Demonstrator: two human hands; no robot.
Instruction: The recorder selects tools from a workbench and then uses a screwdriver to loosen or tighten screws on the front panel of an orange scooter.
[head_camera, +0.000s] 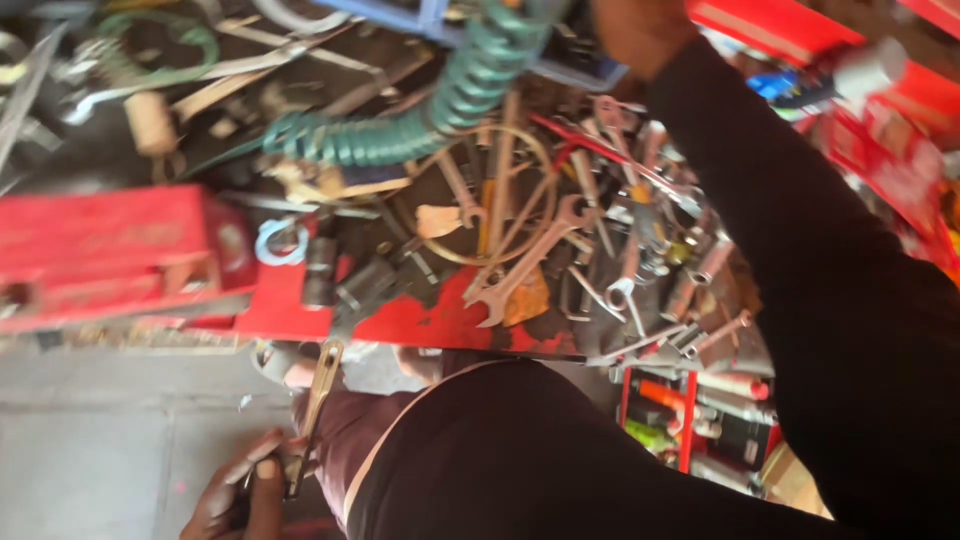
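Observation:
My left hand (238, 497) is low at the bottom left, closed around the lower end of a long flat metal wrench (322, 385) that points up toward the red tool cart (400, 322). My right arm, in a black sleeve, reaches across the cart. My right hand (636, 32) is at the top edge, above a heap of wrenches (530, 262). Its fingers are cut off by the frame, so I cannot tell whether it holds anything. The view is blurred.
A teal coiled hose (440, 115) lies across the heap of several spanners and pliers. A red metal box (105, 250) sits at the left. Red drawers with tools (690, 415) are open below right. Grey concrete floor (90, 430) is at the lower left.

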